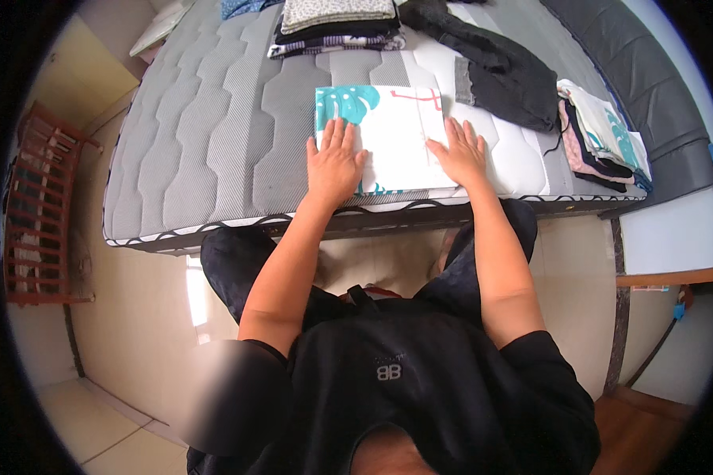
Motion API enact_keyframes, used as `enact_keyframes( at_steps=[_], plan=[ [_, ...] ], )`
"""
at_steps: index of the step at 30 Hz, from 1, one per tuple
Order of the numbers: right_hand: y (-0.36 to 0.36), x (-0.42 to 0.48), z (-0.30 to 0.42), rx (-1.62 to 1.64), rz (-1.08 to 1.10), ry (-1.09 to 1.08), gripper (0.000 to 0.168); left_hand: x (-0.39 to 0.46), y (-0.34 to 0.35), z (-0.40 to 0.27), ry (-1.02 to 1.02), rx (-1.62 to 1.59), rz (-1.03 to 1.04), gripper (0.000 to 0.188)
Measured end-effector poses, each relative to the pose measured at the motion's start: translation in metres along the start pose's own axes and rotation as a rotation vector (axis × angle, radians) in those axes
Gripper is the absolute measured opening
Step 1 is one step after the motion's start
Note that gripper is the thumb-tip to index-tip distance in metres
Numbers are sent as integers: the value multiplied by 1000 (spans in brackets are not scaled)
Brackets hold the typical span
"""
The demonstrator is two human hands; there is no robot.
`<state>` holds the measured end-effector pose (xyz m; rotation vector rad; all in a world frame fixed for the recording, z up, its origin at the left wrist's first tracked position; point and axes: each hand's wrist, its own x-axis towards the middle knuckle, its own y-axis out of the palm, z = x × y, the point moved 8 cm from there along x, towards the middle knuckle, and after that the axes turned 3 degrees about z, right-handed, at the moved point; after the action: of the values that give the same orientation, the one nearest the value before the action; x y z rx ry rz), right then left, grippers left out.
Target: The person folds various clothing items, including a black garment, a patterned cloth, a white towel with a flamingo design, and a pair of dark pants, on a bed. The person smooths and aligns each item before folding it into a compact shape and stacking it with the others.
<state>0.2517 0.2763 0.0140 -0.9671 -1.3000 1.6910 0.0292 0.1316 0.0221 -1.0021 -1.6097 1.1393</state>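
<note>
A white cloth point(395, 139) with teal leaf prints and red marks lies folded into a flat rectangle near the front edge of the mattress point(214, 136). My left hand point(336, 159) rests palm down on its left edge, fingers pointing away from me. On the opposite edge lies my right hand point(460, 153), also flat, with its thumb on the cloth and its fingers along the side. Neither hand grips anything.
Folded fabrics point(338, 27) are stacked at the back. Dark grey trousers point(499, 71) lie loosely to the right, beside another folded pile point(606, 139). A dark padded headboard point(659, 77) borders the right side. A reddish-brown slatted rack point(41, 208) stands on the left.
</note>
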Motion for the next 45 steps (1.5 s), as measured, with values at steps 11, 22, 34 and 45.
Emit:
enact_keyframes(
  at_steps=[11, 22, 34, 45],
  plan=[
    [-15, 33, 156, 218, -170, -395, 80, 75, -1, 14, 12, 77, -73, 61],
    [23, 85, 115, -39, -190, -246, 83, 82, 28, 32, -103, -23, -76, 72],
    [13, 65, 70, -21, -205, -194, 81, 82, 31, 46, -142, -59, -49, 84],
    [26, 0, -1, 272, -159, -224, 83, 6, 14, 49, -159, -103, 24, 86]
  ],
)
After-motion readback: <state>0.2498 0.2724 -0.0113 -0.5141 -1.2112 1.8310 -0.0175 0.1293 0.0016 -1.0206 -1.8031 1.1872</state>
